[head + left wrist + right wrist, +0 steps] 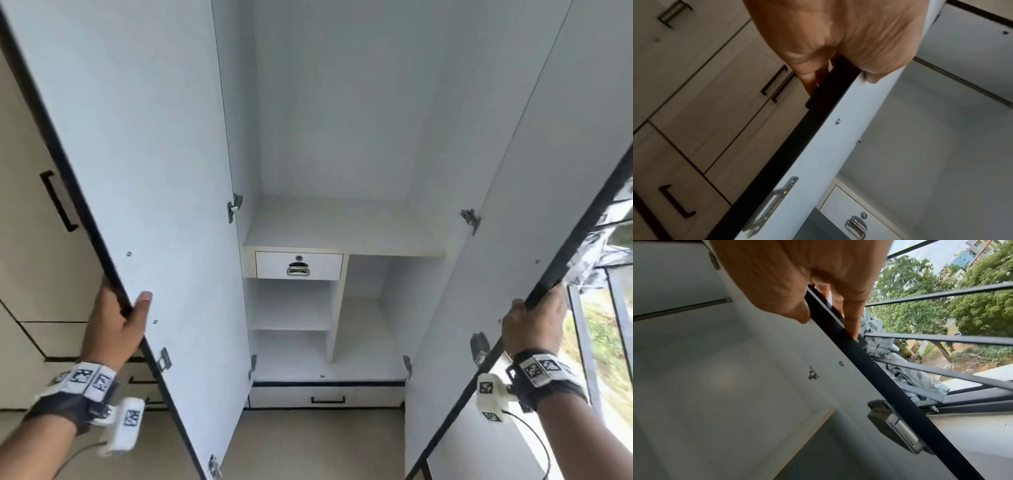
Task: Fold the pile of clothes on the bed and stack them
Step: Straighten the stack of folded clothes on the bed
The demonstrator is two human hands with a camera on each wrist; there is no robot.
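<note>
A: Left wardrobe door [144, 154]?
B: Inner face white, edge band black. Right wardrobe door [513, 171] likewise.
A: Interior?
B: Shelf [342, 222] white with pale beige front edge. Small drawer [298, 266] white, chrome pull. Bottom drawer [325, 397] white, black handle.
A: Adjacent cabinets [37, 260]?
B: Beige woodgrain, black handles.
A: Window side?
B: Black window bars [941, 339]; grey cloth [877, 340] with dark line pattern; green trees [972, 305].

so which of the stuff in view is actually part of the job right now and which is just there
In use:
- left hand grips the left wardrobe door by its edge
- right hand grips the right wardrobe door by its edge
- open wardrobe shelf, a likely place for folded clothes

Just there:
- small inner drawer, shut
- bottom drawer, shut
- patterned cloth on the window bars
</note>
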